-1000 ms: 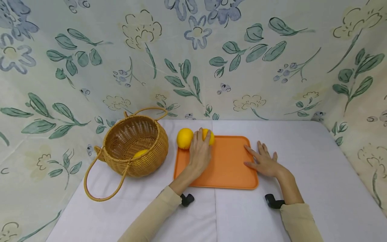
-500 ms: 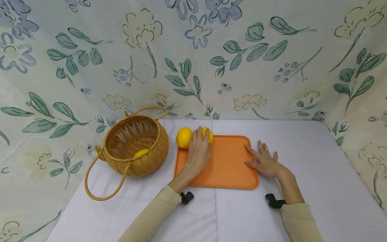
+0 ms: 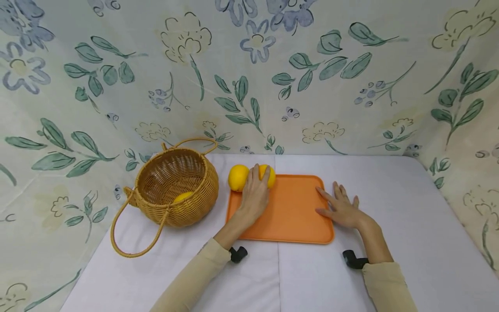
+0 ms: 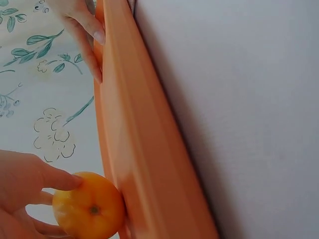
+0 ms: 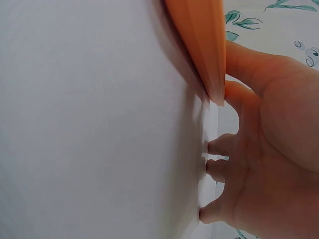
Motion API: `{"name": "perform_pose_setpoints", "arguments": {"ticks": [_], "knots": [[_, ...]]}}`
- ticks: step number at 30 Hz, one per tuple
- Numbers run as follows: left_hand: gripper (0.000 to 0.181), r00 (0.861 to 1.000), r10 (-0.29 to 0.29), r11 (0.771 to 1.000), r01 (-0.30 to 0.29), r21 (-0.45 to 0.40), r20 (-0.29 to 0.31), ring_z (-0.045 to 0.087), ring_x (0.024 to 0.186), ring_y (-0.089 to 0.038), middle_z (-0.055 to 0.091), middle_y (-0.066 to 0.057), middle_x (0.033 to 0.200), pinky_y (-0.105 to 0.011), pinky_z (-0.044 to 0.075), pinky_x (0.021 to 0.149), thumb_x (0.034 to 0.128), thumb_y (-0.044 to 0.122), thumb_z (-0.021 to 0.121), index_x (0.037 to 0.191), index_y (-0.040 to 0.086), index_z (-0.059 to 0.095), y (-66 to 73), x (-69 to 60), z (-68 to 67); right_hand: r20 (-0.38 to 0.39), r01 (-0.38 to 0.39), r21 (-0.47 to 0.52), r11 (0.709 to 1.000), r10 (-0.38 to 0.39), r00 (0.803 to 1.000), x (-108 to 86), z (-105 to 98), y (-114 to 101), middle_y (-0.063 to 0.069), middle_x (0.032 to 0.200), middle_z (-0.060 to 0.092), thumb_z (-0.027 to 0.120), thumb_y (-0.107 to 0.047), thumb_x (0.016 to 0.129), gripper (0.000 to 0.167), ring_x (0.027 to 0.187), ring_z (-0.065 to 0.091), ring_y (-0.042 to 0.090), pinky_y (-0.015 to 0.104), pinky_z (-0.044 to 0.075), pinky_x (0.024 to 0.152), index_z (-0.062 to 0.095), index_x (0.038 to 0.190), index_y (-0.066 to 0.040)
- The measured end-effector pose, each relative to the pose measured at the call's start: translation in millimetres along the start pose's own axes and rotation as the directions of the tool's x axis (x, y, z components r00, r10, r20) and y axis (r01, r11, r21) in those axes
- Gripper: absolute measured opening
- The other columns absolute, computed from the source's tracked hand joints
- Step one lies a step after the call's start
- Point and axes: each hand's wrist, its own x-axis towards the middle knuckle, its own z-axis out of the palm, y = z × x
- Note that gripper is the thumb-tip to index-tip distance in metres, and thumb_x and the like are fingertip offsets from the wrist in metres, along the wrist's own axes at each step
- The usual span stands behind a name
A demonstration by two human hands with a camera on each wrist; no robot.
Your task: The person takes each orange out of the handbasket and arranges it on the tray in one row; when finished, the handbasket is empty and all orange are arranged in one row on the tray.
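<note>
My left hand [image 3: 255,195] reaches over the left part of an orange tray [image 3: 296,212] and grips a yellow lemon [image 3: 270,177] near its back edge. In the left wrist view, thumb and fingers curl round this lemon [image 4: 89,206], its stem end showing. Just left of that hand, a second lemon [image 3: 238,177] sits at the tray's back left corner. My right hand [image 3: 343,209] lies spread at the tray's right edge. In the right wrist view its thumb and index finger touch the tray rim, while the other fingertips meet the white tabletop.
Left of the tray stands a wicker basket [image 3: 210,190] with a yellow fruit [image 3: 182,197] partly visible inside. One basket handle [image 3: 132,255] hangs down toward the front left; the other stands at the back. A floral cloth [image 3: 249,86] rises behind the table.
My left hand and forearm have shifted slightly left, the hand still on the same lemon. The right hand stays where it was at the tray edge.
</note>
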Motion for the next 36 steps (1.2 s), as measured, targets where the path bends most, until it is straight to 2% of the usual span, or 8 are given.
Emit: {"name": "perform_pose_setpoints", "arguments": {"ticks": [10,18,23,29,36], "knots": [[0.068,1.000,-0.001,1.000,0.000,0.031,0.016,0.047,0.141,-0.046,0.039,-0.032,0.155,-0.051,0.049,0.113,0.0938,0.012,0.076,0.154,0.005,0.046,-2.3,-0.3,-1.9,-0.001,0.010,0.006,1.000,-0.010,1.000,0.0,-0.3,-2.6,0.040,0.165,-0.011,0.062,-0.051,0.100,0.082,0.152,-0.011,0.062,0.086,-0.015,0.108,0.028,0.163,-0.011],[0.069,0.997,0.003,1.000,-0.004,0.020,0.073,0.043,0.145,-0.046,0.035,-0.030,0.160,-0.051,0.046,0.116,0.0960,0.015,0.074,0.157,0.009,0.043,-0.8,-1.7,-16.3,-0.005,0.006,0.004,1.000,-0.006,1.000,-1.6,-1.7,-2.7,0.040,0.165,-0.010,0.061,-0.050,0.100,0.081,0.151,-0.010,0.062,0.086,-0.014,0.108,0.028,0.163,-0.010],[0.062,0.993,0.045,0.999,-0.047,0.022,0.110,0.042,0.146,-0.044,0.034,-0.027,0.161,-0.052,0.045,0.116,0.0986,0.015,0.071,0.155,0.017,0.048,-2.8,-4.1,-24.2,-0.009,0.005,0.003,1.000,-0.005,1.000,-1.5,-1.6,-2.1,0.041,0.165,-0.009,0.062,-0.050,0.100,0.082,0.151,-0.009,0.062,0.086,-0.014,0.108,0.028,0.163,-0.010],[0.059,0.985,0.119,0.991,-0.126,0.045,0.124,0.048,0.141,-0.043,0.040,-0.026,0.158,-0.052,0.048,0.114,0.0993,0.016,0.070,0.154,0.021,0.049,-5.7,-6.4,-21.4,-0.009,0.004,0.006,1.000,-0.004,1.000,-1.0,-0.4,-0.7,0.040,0.165,-0.009,0.062,-0.051,0.100,0.082,0.152,-0.010,0.062,0.086,-0.015,0.108,0.028,0.163,-0.011],[0.063,0.982,0.118,0.991,-0.125,0.038,0.148,0.047,0.142,-0.041,0.040,-0.023,0.160,-0.052,0.044,0.117,0.0992,0.018,0.071,0.157,0.020,0.045,-4.8,-6.1,-19.4,-0.007,-0.001,0.002,1.000,0.001,1.000,-0.4,-0.8,-0.9,0.041,0.165,-0.010,0.061,-0.051,0.100,0.082,0.151,-0.010,0.063,0.086,-0.014,0.107,0.028,0.163,-0.011]]}}
